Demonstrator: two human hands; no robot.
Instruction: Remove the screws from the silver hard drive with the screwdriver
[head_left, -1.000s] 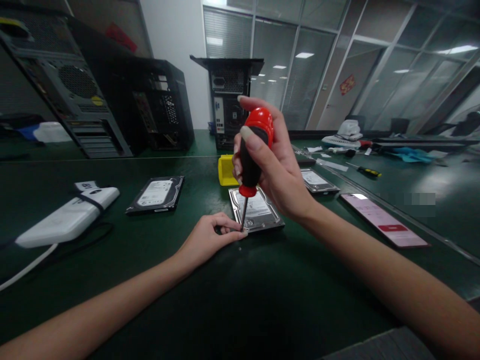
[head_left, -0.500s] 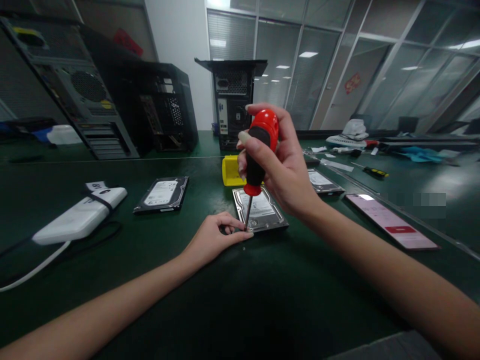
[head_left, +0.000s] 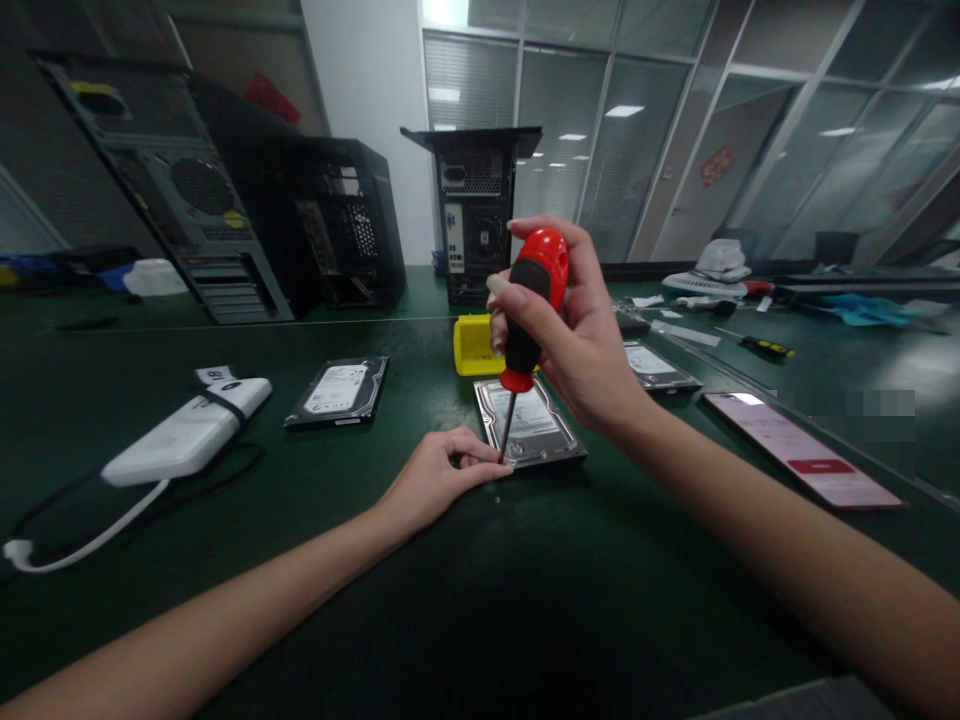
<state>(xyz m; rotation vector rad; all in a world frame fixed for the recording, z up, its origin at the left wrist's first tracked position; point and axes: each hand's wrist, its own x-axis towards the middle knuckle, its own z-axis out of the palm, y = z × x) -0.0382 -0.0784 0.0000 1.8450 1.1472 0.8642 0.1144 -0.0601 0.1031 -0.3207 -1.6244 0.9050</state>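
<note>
A hard drive (head_left: 534, 420) lies label up on the green table in front of me. My right hand (head_left: 581, 325) is wrapped round the red and black handle of a screwdriver (head_left: 525, 325), its shaft slanting down to the drive's near left corner. Thumb and forefinger of my left hand (head_left: 442, 470) are pinched together at that corner, right by the screwdriver's tip. Whatever they pinch is too small to make out. Just behind the drive sits a yellow tray (head_left: 476, 345), partly covered by my right hand.
To the left lie another hard drive (head_left: 339, 390) and a white power bank (head_left: 187, 430) with cables. On the right are a third drive (head_left: 656, 366), a phone (head_left: 806, 450) and a yellow-black screwdriver (head_left: 765, 347). Computer cases (head_left: 480, 215) stand along the back.
The whole view has shifted slightly, so things sit a little further right in the picture. Both hands keep their grip, and the screwdriver's tip stays at the same drive corner.
</note>
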